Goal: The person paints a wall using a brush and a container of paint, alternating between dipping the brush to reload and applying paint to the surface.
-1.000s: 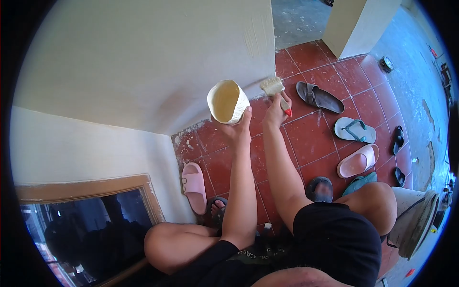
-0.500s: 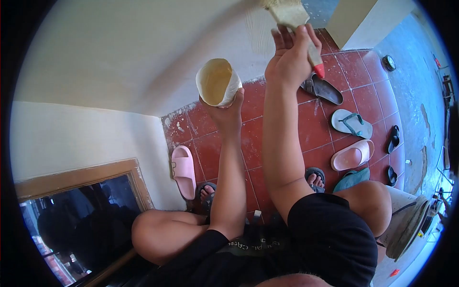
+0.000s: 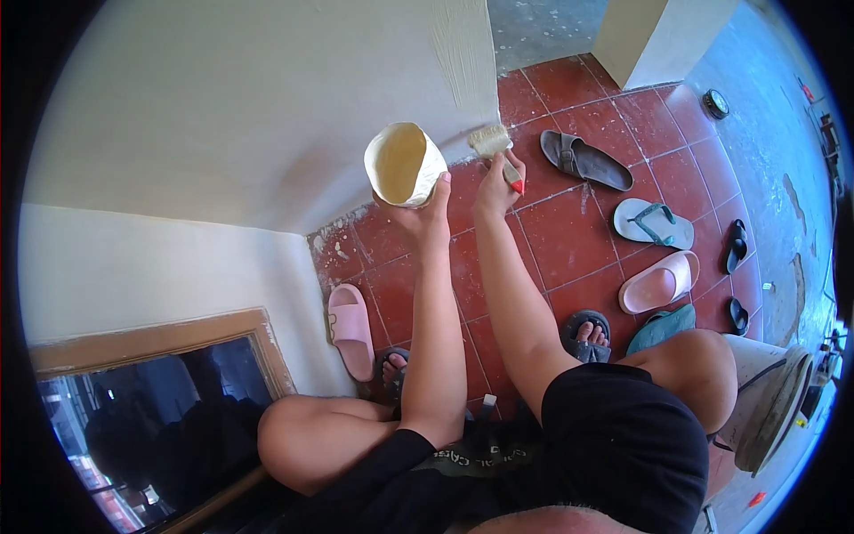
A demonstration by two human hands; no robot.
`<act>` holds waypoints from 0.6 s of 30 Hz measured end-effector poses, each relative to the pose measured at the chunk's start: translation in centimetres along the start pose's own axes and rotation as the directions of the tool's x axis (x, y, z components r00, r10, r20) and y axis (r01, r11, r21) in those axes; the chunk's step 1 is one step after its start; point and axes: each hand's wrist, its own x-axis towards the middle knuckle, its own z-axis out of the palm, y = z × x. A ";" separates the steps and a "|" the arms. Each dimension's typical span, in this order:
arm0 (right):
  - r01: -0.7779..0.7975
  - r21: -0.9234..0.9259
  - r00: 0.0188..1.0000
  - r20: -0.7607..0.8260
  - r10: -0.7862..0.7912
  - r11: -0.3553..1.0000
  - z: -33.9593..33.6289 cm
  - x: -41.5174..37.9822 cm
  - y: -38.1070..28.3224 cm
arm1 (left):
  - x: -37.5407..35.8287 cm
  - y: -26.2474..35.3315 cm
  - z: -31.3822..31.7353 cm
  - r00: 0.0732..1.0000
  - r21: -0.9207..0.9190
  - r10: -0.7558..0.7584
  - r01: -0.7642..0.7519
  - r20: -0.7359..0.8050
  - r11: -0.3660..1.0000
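My left hand [image 3: 425, 214] is wrapped around the lower part of a whitish paint cup [image 3: 431, 175]. The cup is tilted so its open mouth faces me, and its inside is coated in cream colour. In my right hand [image 3: 498, 185] is a paintbrush [image 3: 490, 141] with a pale handle and a red tip. Its cream-coated bristles are at the bottom of the cream wall [image 3: 267, 107], close to where it meets the red tiled floor [image 3: 565, 227]. Whether the bristles press on the wall is hard to tell.
To the right lie a dark sandal [image 3: 587, 162], a white flip-flop [image 3: 654, 222], a pink slide [image 3: 659, 282] and other footwear. Another pink slide [image 3: 350, 332] is by the left wall. A bucket [image 3: 765, 405] stands beside my right knee. A wood-framed dark pane [image 3: 169, 400] is at lower left.
My right hand has come down with the paintbrush, from high on the wall's right edge to its foot near the floor. The cup has stayed nearly in place.
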 end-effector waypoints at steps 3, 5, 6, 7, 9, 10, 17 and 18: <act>-0.122 0.092 0.992 -0.023 0.124 0.988 2.4 -0.1 -0.5 | -0.3 0.5 0.1 0.999 -0.009 -0.028 0.028 -0.016 1.000; -0.121 0.149 0.992 -0.030 0.126 0.982 6.0 -0.2 -4.0 | -0.1 0.5 0.0 0.999 -0.033 -0.025 0.024 -0.023 0.999; -0.120 0.199 0.991 -0.038 0.130 0.973 7.3 -0.5 -5.8 | 0.1 0.7 -0.1 1.000 -0.046 -0.016 0.015 -0.021 0.999; -0.127 0.192 0.990 -0.038 0.136 0.973 7.9 -0.9 -7.2 | 0.0 0.6 -0.3 1.000 -0.058 -0.012 0.011 -0.020 0.998; -0.139 0.285 0.990 0.079 0.121 0.948 8.7 -1.6 -9.7 | 0.1 -0.1 -1.0 0.999 -0.028 -0.031 0.030 -0.017 0.999; -0.139 0.282 0.989 0.078 0.122 0.949 8.9 -1.9 -10.7 | 0.4 -0.2 -1.1 0.999 -0.002 -0.039 0.039 -0.008 0.999; 0.060 0.374 0.966 0.210 -0.148 0.925 8.6 -1.8 -11.5 | 0.6 0.2 -1.0 0.996 0.067 0.040 -0.035 -0.081 0.997; 0.063 0.374 0.967 0.209 -0.149 0.926 7.9 -1.3 -9.8 | 0.7 0.3 -1.2 0.996 -0.003 -0.037 0.037 -0.084 0.999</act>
